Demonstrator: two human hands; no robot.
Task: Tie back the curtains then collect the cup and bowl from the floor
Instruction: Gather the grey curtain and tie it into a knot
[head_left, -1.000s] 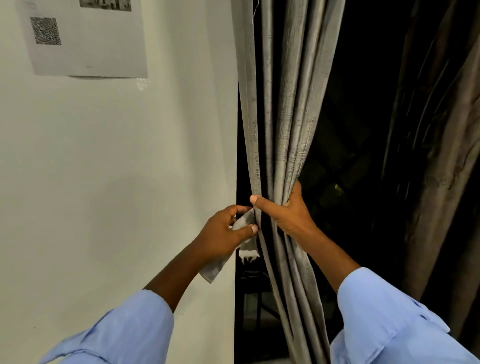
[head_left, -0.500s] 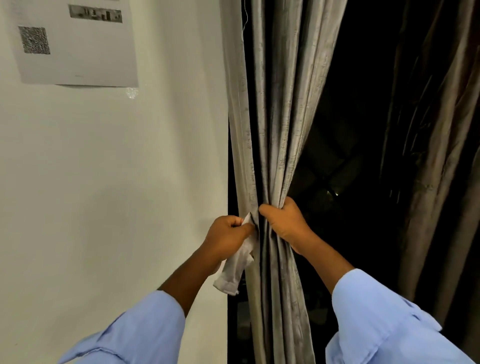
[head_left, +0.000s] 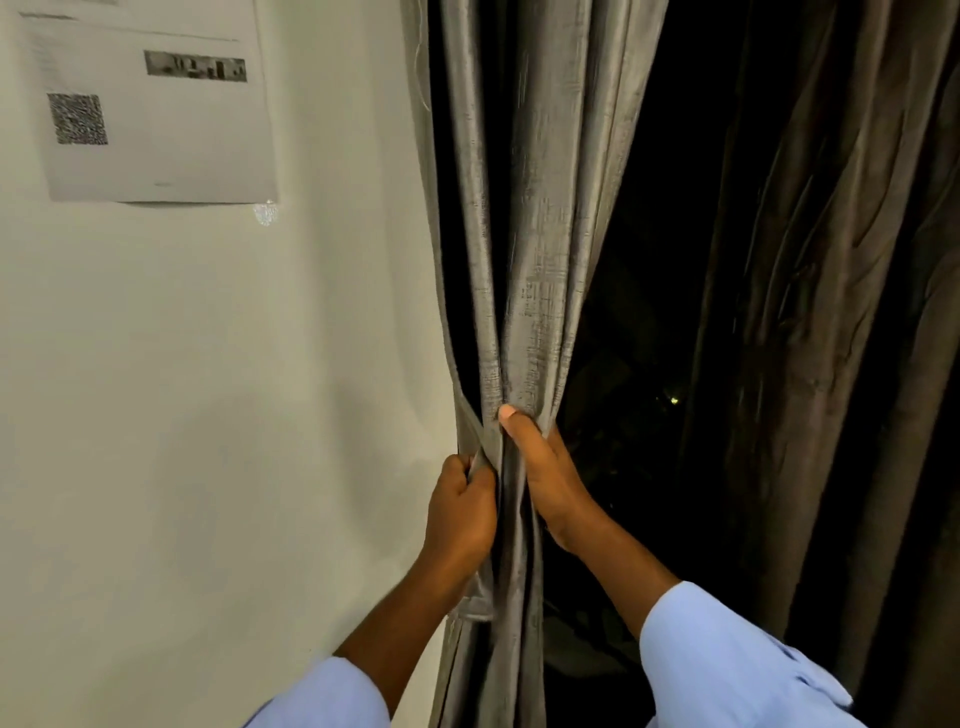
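Observation:
A grey curtain (head_left: 540, 218) hangs bunched into narrow folds beside a white wall. My right hand (head_left: 545, 478) wraps around the gathered folds from the right, thumb pointing up along the fabric. My left hand (head_left: 460, 514) is fisted against the curtain's left edge, gripping a strip of matching grey fabric, the tie-back (head_left: 478, 597), whose loose end hangs below the fist. A second, darker curtain (head_left: 831, 312) hangs at the right. No cup or bowl is in view.
A printed paper sheet (head_left: 156, 114) with a QR code is stuck on the white wall (head_left: 208, 415) at upper left. Between the two curtains is a dark window opening (head_left: 665, 260) with a faint light outside.
Both hands have slid lower on the curtain and closed tighter. The tie-back strip, earlier hanging loose from my left hand, is now pulled close against the folds.

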